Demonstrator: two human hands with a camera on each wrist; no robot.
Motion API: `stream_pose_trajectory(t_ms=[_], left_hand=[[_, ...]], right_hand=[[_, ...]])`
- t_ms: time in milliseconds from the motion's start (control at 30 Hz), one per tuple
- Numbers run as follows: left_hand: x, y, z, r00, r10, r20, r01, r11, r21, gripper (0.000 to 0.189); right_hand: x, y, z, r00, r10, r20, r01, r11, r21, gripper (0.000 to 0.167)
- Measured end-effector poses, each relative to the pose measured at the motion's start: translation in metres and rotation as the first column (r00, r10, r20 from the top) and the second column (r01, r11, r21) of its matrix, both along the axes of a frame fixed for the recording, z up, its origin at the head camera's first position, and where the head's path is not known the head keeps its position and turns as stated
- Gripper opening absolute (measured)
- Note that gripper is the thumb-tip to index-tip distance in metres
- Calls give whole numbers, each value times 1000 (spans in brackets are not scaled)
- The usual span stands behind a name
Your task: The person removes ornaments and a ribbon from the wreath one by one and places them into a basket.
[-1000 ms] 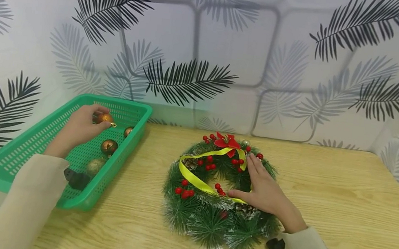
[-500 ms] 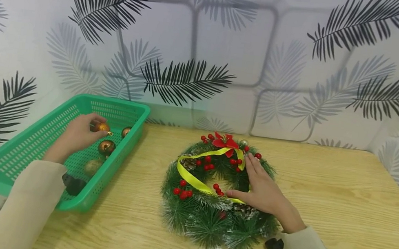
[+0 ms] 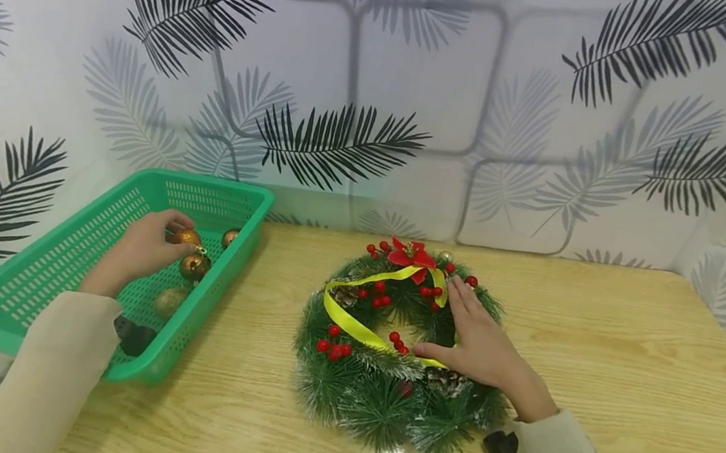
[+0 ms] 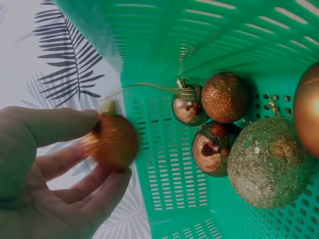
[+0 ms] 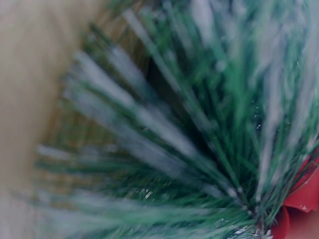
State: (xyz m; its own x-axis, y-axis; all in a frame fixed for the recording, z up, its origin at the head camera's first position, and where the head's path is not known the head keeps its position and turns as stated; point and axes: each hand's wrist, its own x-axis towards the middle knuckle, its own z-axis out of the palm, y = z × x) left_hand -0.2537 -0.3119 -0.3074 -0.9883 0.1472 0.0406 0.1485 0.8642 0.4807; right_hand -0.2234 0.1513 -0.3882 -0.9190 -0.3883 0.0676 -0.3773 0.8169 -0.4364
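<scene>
Inside the green basket [image 3: 75, 242], my left hand [image 3: 144, 246] pinches an orange Christmas bauble [image 4: 117, 142] between thumb and fingers. A thin gold thread [image 4: 149, 85] stretches from the bauble's cap towards a small shiny copper bauble [image 4: 189, 107]. Below it lie a glittery copper bauble [image 4: 225, 97], another shiny one [image 4: 212, 149] and a larger gold glitter bauble [image 4: 269, 164]. On the wooden table, my right hand [image 3: 484, 345] rests with extended fingers on the right side of a green Christmas wreath [image 3: 382, 408]. The right wrist view shows only blurred needles [image 5: 189, 124].
A yellow ribbon [image 3: 352, 325] lies looped over the wreath, near a red poinsettia [image 3: 408, 255], red berries [image 3: 335, 350] and a pine cone [image 3: 344, 296]. The basket stands at the table's left. Behind is a leaf-patterned wall [image 3: 408, 187].
My left hand has sunk slightly in the basket with the orange bauble, whose gold loop now overlaps a shiny bauble in the head view. My right hand stays on the wreath.
</scene>
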Motion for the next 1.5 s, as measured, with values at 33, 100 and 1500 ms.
stream_pose_trajectory(t_ms=[33,100,1500], left_hand=[[0,0,0,1000,-1,1,1,1000,3,48],[0,0,-1,1000,1,2,-1,1000,5,47],[-3,69,39,992,-117,-52,120,992,41,43]], right_hand=[[0,0,0,1000,0,-1,0,1000,2,110],[0,0,0,1000,1,-1,-1,1000,7,110],[44,-22,26,919,-389,-66,384,920,-75,107]])
